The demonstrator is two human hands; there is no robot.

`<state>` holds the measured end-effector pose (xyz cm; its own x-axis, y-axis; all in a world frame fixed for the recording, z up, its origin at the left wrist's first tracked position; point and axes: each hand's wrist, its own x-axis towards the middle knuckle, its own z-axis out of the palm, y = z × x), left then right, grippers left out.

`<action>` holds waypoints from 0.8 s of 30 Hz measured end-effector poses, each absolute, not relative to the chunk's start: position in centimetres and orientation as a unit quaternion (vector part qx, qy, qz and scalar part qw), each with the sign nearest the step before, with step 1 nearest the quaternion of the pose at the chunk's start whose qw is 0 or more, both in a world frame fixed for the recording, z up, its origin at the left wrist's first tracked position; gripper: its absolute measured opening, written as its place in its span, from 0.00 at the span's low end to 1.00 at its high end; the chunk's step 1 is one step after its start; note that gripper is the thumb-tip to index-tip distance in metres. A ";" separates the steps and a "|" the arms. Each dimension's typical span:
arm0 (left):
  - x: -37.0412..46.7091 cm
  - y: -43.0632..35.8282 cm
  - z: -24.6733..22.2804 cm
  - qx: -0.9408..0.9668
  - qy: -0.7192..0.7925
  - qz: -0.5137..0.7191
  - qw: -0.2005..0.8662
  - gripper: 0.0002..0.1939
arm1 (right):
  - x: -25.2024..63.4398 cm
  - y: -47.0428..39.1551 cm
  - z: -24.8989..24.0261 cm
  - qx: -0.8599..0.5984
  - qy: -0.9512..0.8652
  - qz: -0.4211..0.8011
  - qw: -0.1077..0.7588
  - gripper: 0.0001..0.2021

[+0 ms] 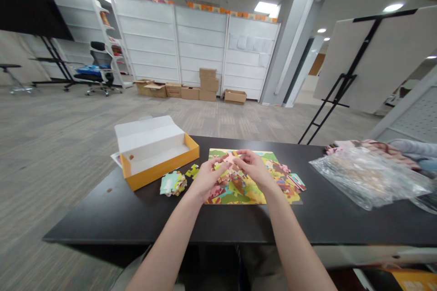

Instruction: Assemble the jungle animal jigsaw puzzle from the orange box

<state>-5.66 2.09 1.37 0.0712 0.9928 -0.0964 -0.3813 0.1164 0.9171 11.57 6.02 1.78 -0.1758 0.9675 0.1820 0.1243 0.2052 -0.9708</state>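
Note:
My left hand [209, 178] and my right hand [253, 169] meet above a colourful picture board [251, 198] on the black table. Jigsaw puzzle pieces [221, 173] show between the fingers of my left hand, which is curled round them. The fingertips of my right hand are closed in a pinch on a small pale puzzle piece, partly hidden by the fingers. More loose pieces lie on the board beneath the hands. To the left is a stack of puzzle pieces [173, 183], with a single green piece [192, 171] beside it. Several pieces [296, 182] lie at the board's right edge.
An open yellow box [160, 167] with a white inside stands at the table's left. Clear plastic bags [368, 175] and folded cloths [392, 152] lie at the right. Beyond the table are cardboard boxes [208, 84], an office chair [97, 70] and a board on a black stand [341, 84].

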 end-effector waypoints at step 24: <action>-7.3 2.0 2.8 0.283 0.314 0.616 0.665 0.21 | 8.5 5.4 0.3 -0.442 -0.869 0.113 0.190 0.09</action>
<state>-7.31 2.02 2.83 0.0449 0.9966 -0.0691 -0.6421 0.0818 0.7622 8.55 5.40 0.34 -0.5373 0.8114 0.2301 0.7261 0.5838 -0.3633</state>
